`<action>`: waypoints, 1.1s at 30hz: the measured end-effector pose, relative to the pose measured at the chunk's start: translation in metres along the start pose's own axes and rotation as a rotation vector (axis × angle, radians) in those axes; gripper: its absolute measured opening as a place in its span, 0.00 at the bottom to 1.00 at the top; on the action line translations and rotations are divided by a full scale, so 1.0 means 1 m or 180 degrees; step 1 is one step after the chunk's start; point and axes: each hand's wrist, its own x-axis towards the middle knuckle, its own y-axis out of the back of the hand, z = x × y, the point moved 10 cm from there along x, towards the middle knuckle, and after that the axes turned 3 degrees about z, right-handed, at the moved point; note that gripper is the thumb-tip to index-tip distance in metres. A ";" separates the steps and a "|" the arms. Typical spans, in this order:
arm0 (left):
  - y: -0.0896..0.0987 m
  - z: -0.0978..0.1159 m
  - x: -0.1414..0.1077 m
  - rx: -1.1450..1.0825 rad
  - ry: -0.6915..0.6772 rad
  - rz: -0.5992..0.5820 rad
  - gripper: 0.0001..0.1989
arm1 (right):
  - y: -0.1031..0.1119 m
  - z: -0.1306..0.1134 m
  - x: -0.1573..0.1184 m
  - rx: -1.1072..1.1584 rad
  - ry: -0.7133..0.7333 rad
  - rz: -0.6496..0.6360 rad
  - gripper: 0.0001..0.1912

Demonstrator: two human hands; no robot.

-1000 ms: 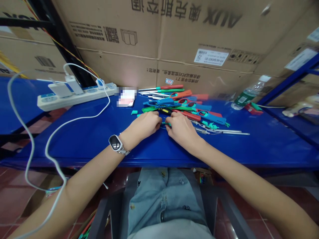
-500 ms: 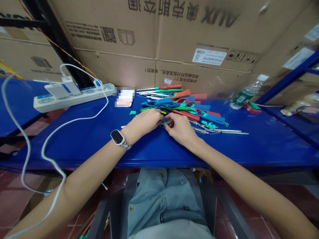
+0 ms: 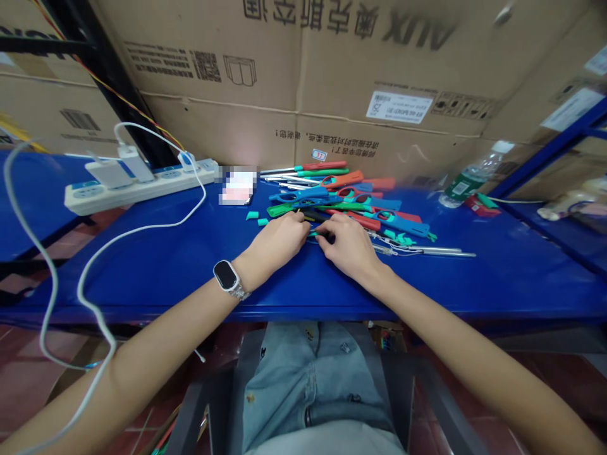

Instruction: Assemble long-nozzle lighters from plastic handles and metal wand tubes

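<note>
My left hand [image 3: 283, 239] is closed, fingers bent down at the near edge of a pile of coloured long-nosed lighters [image 3: 353, 199]. Close beside it, my right hand [image 3: 345, 243] has thumb and fingers pinched near a small teal piece [image 3: 313, 234] between the hands. What either hand grips is too small and hidden to make out. Two loose teal bits [image 3: 253, 215] lie left of the pile. Right of my right hand are more teal bits [image 3: 402, 239], thin white wires and metal rods [image 3: 441, 251].
A white power strip [image 3: 142, 186] with chargers and a long white cable stands at the left on the blue table [image 3: 190, 253]. Behind are a large cardboard box [image 3: 332, 63] and a blurred-out card [image 3: 239, 186]. A plastic bottle [image 3: 465, 183] stands by a red box [image 3: 481, 205].
My left hand has shifted slightly down, and a second loose teal bit now shows left of the pile. My right fingers have moved slightly and still bend by the small teal piece.
</note>
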 end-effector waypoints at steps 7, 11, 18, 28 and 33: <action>0.003 -0.005 -0.001 -0.0188 0.0088 0.0092 0.12 | -0.004 0.004 0.004 0.0246 0.0101 0.0029 0.06; 0.003 -0.005 -0.001 -0.0209 0.0087 0.0109 0.12 | -0.004 0.002 0.003 0.0295 0.0210 0.0046 0.07; 0.005 -0.006 -0.001 -0.0345 0.0199 0.0033 0.14 | -0.003 -0.002 0.000 0.0226 0.0330 0.0014 0.12; 0.004 -0.007 0.000 -0.0379 0.0130 0.0140 0.14 | -0.006 -0.004 0.001 0.0011 0.0344 -0.0135 0.12; 0.004 -0.008 -0.001 -0.0306 0.0149 0.0121 0.13 | -0.004 -0.007 0.003 -0.0136 0.0398 -0.0133 0.11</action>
